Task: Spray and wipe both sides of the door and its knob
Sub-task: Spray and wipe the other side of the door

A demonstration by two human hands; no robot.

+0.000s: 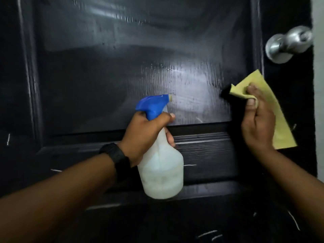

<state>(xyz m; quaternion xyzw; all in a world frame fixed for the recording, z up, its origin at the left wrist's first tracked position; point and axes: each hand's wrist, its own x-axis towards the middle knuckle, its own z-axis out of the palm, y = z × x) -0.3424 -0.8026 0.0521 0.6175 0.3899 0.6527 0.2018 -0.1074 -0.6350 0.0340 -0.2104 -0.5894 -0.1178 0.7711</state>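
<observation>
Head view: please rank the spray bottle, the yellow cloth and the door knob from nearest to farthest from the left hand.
1. The spray bottle: centre of the view, gripped at its neck by the left hand itself.
2. The yellow cloth: off to the right, held by the right hand.
3. The door knob: upper right, near the door's edge, farthest.

Two bare arms fill the lower frame, the left forearm [61, 190] and the right forearm [294, 186] uncovered as far as the picture's edges; a chunky black wristwatch [117, 156] with a broad matte strap wraps the left wrist, just behind the left hand [145, 135]; the right hand [257, 125] is bare; short, trimmed nails show on the fingers [171, 116].
</observation>
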